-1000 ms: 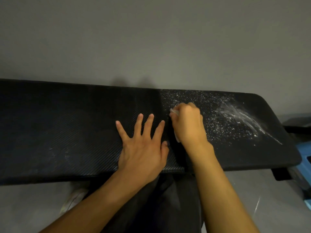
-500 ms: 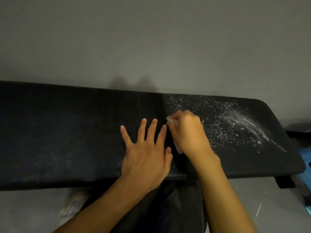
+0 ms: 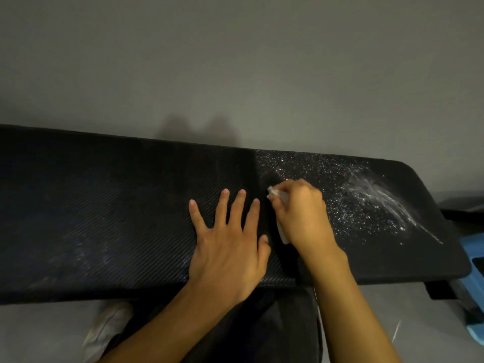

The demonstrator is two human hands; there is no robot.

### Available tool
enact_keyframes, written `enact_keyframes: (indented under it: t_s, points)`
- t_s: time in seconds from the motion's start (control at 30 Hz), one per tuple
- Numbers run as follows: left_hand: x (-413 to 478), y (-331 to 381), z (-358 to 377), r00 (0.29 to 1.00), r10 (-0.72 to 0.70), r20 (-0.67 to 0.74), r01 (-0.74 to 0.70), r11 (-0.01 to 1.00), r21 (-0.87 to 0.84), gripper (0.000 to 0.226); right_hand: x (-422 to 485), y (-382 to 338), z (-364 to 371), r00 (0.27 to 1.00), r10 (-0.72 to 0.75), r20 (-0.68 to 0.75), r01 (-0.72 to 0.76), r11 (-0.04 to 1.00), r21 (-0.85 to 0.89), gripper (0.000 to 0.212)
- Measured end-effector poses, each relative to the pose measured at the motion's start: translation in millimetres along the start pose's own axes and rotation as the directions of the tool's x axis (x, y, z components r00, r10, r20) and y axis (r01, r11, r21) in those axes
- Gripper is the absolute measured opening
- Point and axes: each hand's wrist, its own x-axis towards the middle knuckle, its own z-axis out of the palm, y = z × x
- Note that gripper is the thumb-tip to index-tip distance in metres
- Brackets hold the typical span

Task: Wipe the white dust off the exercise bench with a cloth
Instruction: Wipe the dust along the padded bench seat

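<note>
White cloth (image 3: 278, 193), bunched in your right hand (image 3: 303, 218): the fingers curl round it and press it onto the black exercise bench (image 3: 104, 205) at the centre of the frame. Only a pale edge shows at the knuckles and beneath the palm. Your left hand (image 3: 227, 247) lies just to its left, flat on the pad, fingers straight and spread, holding nothing. Whether its thumb touches the cloth cannot be judged. White dust (image 3: 372, 197) covers the pad to the right of the right hand, as fine specks near the knuckles and as a dense streaked smear toward the right end. Left of the hands the woven surface shows only faint traces. Below the bench edge, dark trousers (image 3: 262, 331) fill the lower centre, a pale shoe (image 3: 107, 328) sits at lower left, and a blue object (image 3: 474, 258) meets the right edge. A grey wall (image 3: 235, 61) fills the upper frame.
</note>
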Motion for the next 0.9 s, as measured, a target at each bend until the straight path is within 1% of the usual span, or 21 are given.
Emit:
enact_keyframes:
  t_s: [0.1, 0.2, 0.27, 0.3, 0.37, 0.43, 0.5, 0.6, 0.7, 0.77, 0.83, 0.9]
  points:
    - [0, 0, 0, 1.0, 0.008, -0.008, -0.007, 1.0, 0.006, 0.068, 32, -5, 3, 0.998, 0.052, -0.043, -0.055, 0.996, -0.065, 0.025]
    - [-2, -1, 0, 1.0, 0.006, -0.021, -0.006, 1.0, 0.001, 0.067, 39, -16, 6, 1.0, -0.013, 0.006, 0.014, 0.999, -0.05, 0.024]
    - [-1, 0, 0, 0.999, 0.01, -0.038, -0.01, 1.0, -0.003, 0.067, 23, -13, 4, 0.998, -0.051, 0.049, 0.052, 0.998, -0.022, 0.023]
    - [-1, 0, 1, 0.999, 0.012, -0.044, -0.012, 1.0, -0.004, 0.066, 13, -11, 3, 0.997, -0.056, 0.047, 0.057, 0.998, -0.01, 0.022]
    - [0, 0, 2, 0.998, 0.008, -0.056, -0.008, 1.0, -0.001, 0.066, 11, -8, 4, 0.998, -0.056, 0.021, 0.056, 0.998, -0.008, 0.021]
    - [0, 0, 2, 0.998, 0.011, -0.06, -0.011, 1.0, 0.007, 0.065, 33, -11, 10, 0.998, -0.047, -0.033, 0.046, 0.998, -0.034, 0.022]
    - [-1, 1, 1, 0.998, 0.006, -0.057, -0.006, 1.0, 0.008, 0.065, 61, -19, 15, 0.999, -0.022, -0.045, 0.021, 0.999, -0.027, 0.024]
    - [0, 1, 1, 0.999, 0.0, -0.054, 0.0, 1.0, -0.001, 0.065, 73, -24, 13, 1.0, -0.029, 0.006, 0.029, 0.999, -0.028, 0.025]
    - [1, 2, 2, 0.998, 0.005, -0.06, -0.005, 1.0, 0.0, 0.065, 50, -15, 5, 0.995, -0.075, 0.069, 0.079, 0.995, -0.059, 0.024]
    - [1, 2, 3, 0.998, 0.001, -0.062, 0.0, 1.0, 0.004, 0.065, 49, -8, 3, 0.997, -0.04, 0.068, 0.045, 0.996, -0.072, 0.024]
    - [1, 3, 2, 0.998, -0.002, -0.056, 0.003, 1.0, 0.014, 0.066, 68, -8, 7, 1.0, 0.013, 0.009, -0.012, 0.997, -0.081, 0.025]
    - [1, 3, 2, 0.999, -0.011, -0.045, 0.012, 1.0, 0.017, 0.066, 85, -13, 13, 0.999, 0.034, -0.027, -0.036, 0.997, -0.061, 0.025]
